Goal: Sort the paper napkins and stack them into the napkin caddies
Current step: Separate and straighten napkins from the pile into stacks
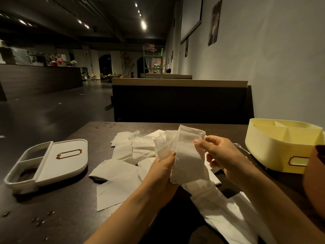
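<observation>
My left hand [162, 170] grips a bunch of white paper napkins [187, 158] from below, lifted above the table. At the bunch's upper right edge, my right hand [222, 156] pinches it between thumb and fingers. Loose white napkins [123, 166] lie scattered over the dark table [61, 208] beneath and behind my hands. A white caddy [66, 159] with a gold label frame lies on its side at the left, its compartments showing no napkins. At the right stands a pale yellow caddy [274, 148] with dividers; no napkins show in it.
A brown rounded object [314, 175] sits at the right edge, partly in front of the yellow caddy. A dark booth seat back [179, 103] rises beyond the table's far edge. The white wall runs along the right. Small crumbs dot the table's near-left corner.
</observation>
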